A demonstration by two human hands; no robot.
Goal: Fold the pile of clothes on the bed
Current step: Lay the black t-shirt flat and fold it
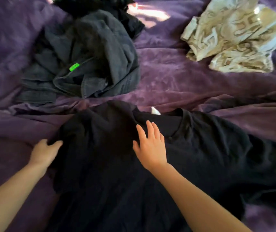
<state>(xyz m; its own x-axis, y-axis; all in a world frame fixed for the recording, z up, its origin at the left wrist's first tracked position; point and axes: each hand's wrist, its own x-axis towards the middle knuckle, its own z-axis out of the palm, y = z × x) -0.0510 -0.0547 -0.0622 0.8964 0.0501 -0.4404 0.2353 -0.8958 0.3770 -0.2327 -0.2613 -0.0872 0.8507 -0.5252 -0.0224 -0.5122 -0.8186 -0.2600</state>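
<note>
A black shirt [200,148] lies spread across the purple bed cover right in front of me, collar away from me, with a white tag at the neck. My left hand [44,152] grips the shirt's left edge, fingers curled into the fabric. My right hand [149,144] rests flat on the shirt near the collar, fingers apart, holding nothing. The left part of the shirt is bunched up between my hands.
A crumpled dark grey garment [90,52] with a green tag lies at the back left, more dark clothes behind it. A beige patterned garment [234,36] lies at the back right. The purple bed cover [175,71] stretches between them.
</note>
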